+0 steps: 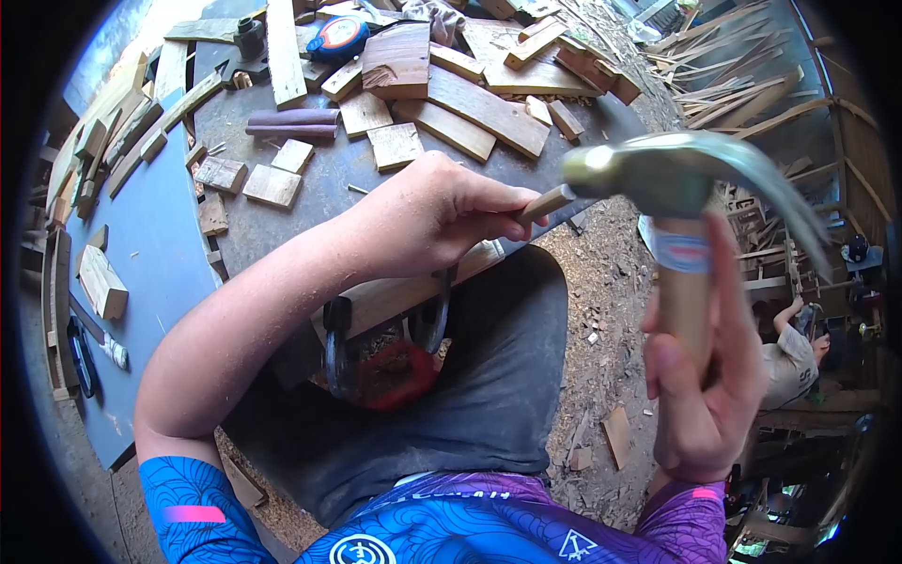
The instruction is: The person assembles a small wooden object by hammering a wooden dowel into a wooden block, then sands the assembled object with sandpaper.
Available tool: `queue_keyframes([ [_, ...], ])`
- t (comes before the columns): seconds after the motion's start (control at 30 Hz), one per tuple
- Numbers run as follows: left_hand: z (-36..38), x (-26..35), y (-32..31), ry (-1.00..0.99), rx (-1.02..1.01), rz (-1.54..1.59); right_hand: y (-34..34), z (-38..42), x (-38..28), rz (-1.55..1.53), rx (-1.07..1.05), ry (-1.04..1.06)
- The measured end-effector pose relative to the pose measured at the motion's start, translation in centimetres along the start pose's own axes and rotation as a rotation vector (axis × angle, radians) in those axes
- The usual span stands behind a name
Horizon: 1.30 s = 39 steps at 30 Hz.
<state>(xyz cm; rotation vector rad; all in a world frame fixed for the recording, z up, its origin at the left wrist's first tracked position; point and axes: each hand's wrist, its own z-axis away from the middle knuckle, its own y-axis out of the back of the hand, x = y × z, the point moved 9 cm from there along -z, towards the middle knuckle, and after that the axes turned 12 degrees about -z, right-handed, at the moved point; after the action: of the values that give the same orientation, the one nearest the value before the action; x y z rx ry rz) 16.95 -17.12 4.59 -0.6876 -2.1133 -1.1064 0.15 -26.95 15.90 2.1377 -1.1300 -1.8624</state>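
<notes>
Peg (pixel 550 203) pinched between thumb and fingers of left hand (pixel 440 211), free end jutting out past the grip. Hammer (pixel 662 177) blurry, its face right by peg's free end; can't tell if touching. Right hand (pixel 703 399) closed round hammer's wooden handle, below the head. Board (pixel 390 300) nearer body than peg; tape measure (pixel 340 38) well beyond peg.

From my remote screen I saw a woodworking shop, shown by wood blocks (pixel 396 146), a tape measure (pixel 340 38) and a claw hammer (pixel 675 193).
</notes>
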Motion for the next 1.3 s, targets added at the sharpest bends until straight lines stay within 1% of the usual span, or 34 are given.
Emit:
queue_keyframes([
  [0.03, 0.0, -0.1, -0.1, 0.016, -0.002, -0.004, -0.8, -0.3, 0.6, 0.025, -0.102, -0.082],
  [0.1, 0.1, -0.1, -0.1, 0.022, -0.007, -0.012, 0.0, 0.0, 0.5, 0.031, -0.044, -0.092],
  [0.17, 0.2, 0.0, 0.0, 0.02, 0.021, 0.026, 1.5, 0.6, 0.1, -0.068, 0.07, -0.032],
  [0.2, 0.2, 0.1, 0.1, 0.02, 0.024, 0.026, 1.4, 0.7, -0.1, -0.098, 0.093, -0.024],
  [0.23, 0.2, 0.2, 0.0, 0.021, 0.009, 0.005, 1.3, 0.7, 0.3, -0.099, 0.091, -0.025],
  [0.3, 0.2, 0.3, -0.1, 0.023, -0.012, -0.021, -0.1, 0.8, 1.3, -0.028, -0.064, -0.022],
  [0.43, 0.0, 0.2, -0.3, 0.007, -0.028, -0.034, 1.8, 1.8, 0.0, -0.096, -0.021, -0.011],
  [0.47, 0.1, 0.2, -0.2, 0.013, -0.016, -0.017, 2.2, 2.2, -0.2, -0.262, 0.063, 0.045],
  [0.5, 0.2, 0.1, -0.3, 0.019, -0.017, -0.014, 1.9, 2.3, 0.4, -0.264, 0.06, 0.039],
  [0.57, 0.0, 0.1, -0.4, 0.031, -0.026, -0.006, 1.2, 2.3, 1.2, -0.168, 0.006, 0.074],
  [0.6, -0.1, 0.2, -0.5, 0.025, -0.033, -0.007, 0.0, 1.8, 2.0, 0.046, -0.249, 0.071],
  [0.63, 0.0, 0.2, -0.7, 0.024, -0.055, -0.049, 0.1, 2.1, 1.9, 0.044, -0.238, 0.071],
  [0.7, -0.1, 0.0, -0.8, 0.035, -0.072, -0.094, 1.6, 2.4, 2.2, -0.18, -0.036, 0.024],
  [0.73, -0.1, 0.3, -0.6, 0.011, -0.054, -0.094, 2.1, 3.0, 2.0, -0.315, 0.114, 0.064],
  [0.77, -0.1, 0.5, -0.5, -0.017, -0.037, -0.094, 2.0, 3.2, 2.5, -0.321, 0.113, 0.052],
  [0.83, -0.2, 0.8, -0.5, -0.022, -0.035, -0.09, 2.1, 3.6, 2.4, -0.351, 0.119, 0.208],
  [0.87, -0.3, 0.9, -0.6, 0.012, -0.08, -0.12, 1.3, 3.6, 3.4, -0.08, -0.054, 0.173],
  [0.93, -0.5, 1.0, -1.0, 0.036, -0.137, -0.158, 1.9, 3.6, 3.5, -0.08, -0.073, 0.148],
  [0.97, -0.5, 1.0, -0.9, 0.011, -0.097, -0.153, 1.8, 3.5, 3.6, -0.079, -0.109, 0.125],
  [1.0, -0.3, 1.0, -0.8, -0.007, -0.059, -0.144, 2.4, 3.9, 3.4, -0.197, 0.018, 0.114],
  [1.03, -0.1, 0.9, -1.0, 0.001, -0.069, -0.139, 1.9, 4.2, 3.5, -0.202, 0.02, 0.101],
  [1.1, -0.3, 0.8, -0.9, -0.001, -0.049, -0.141, 2.8, 4.8, 3.2, -0.483, 0.155, 0.236],
  [1.13, -0.2, 0.8, -1.0, -0.003, -0.053, -0.142, 1.9, 4.3, 4.1, -0.089, -0.012, 0.191],
  [1.17, -0.2, 0.8, -1.0, -0.012, -0.058, -0.159, 0.2, 3.7, 4.1, 0.206, -0.323, 0.265],
  [1.23, -0.5, 1.2, -1.1, -0.035, -0.069, -0.178, 0.9, 3.9, 4.2, -0.049, -0.2, 0.214],
  [1.27, -0.4, 1.4, -1.0, -0.028, -0.059, -0.181, 0.7, 4.4, 4.3, -0.05, -0.2, 0.216],
  [1.3, -0.1, 1.4, -1.1, -0.013, -0.055, -0.177, 1.4, 5.2, 4.7, -0.301, -0.099, 0.188],
])
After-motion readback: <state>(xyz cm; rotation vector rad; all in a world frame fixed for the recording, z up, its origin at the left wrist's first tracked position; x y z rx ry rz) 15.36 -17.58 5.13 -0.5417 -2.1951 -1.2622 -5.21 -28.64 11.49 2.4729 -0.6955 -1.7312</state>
